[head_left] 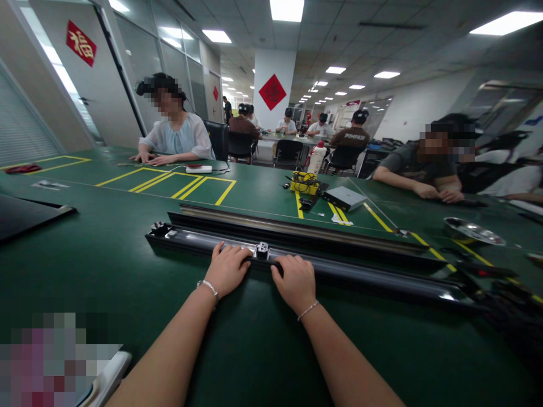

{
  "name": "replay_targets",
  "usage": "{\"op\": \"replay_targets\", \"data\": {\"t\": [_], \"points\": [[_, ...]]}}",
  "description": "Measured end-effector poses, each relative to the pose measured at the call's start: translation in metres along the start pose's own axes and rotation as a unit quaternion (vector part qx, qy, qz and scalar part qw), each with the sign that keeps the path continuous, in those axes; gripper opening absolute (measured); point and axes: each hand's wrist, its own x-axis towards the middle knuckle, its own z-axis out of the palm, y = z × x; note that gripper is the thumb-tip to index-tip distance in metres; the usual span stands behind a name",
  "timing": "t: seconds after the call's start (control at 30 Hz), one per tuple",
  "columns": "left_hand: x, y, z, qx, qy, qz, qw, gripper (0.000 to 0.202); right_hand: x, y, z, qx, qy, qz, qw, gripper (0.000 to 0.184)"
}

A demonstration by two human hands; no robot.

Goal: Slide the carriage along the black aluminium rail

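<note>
A long black rail with a shiny grey inner surface lies across the green table in front of me. My left hand is closed over its near edge, left of the middle. Just to the right, my right hand grips the same edge, its thumb toward the left hand. Between the two hands a small silver-and-black block sits in the rail's channel. Another metal fitting is at the rail's left end. Both hands' fingertips are partly hidden inside the channel.
A second black rail lies right behind. Farther back are a grey box, a yellow holder with cables and a metal bowl. A dark panel lies at left. Co-workers sit across the table.
</note>
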Motion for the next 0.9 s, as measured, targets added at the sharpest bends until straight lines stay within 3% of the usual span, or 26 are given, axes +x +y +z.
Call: {"op": "replay_targets", "data": {"t": [0.23,0.53,0.67,0.9], "points": [[0.005,0.008,0.003,-0.003,-0.005,-0.017,1.0,0.024,0.0,0.0,0.003,0.008,0.027,0.005,1.0,0.016],[0.015,0.007,-0.001,-0.019,-0.066,-0.036,0.997,0.015,0.0,0.002,0.004,0.029,0.043,0.007,0.999,0.013],[0.011,0.006,0.004,-0.006,-0.015,-0.029,0.999,0.016,0.0,0.002,0.006,0.026,0.042,0.004,0.999,0.013],[0.01,0.002,0.006,-0.01,-0.016,-0.015,1.0,0.017,0.001,0.002,0.007,0.025,0.041,0.009,0.999,0.012]]}}
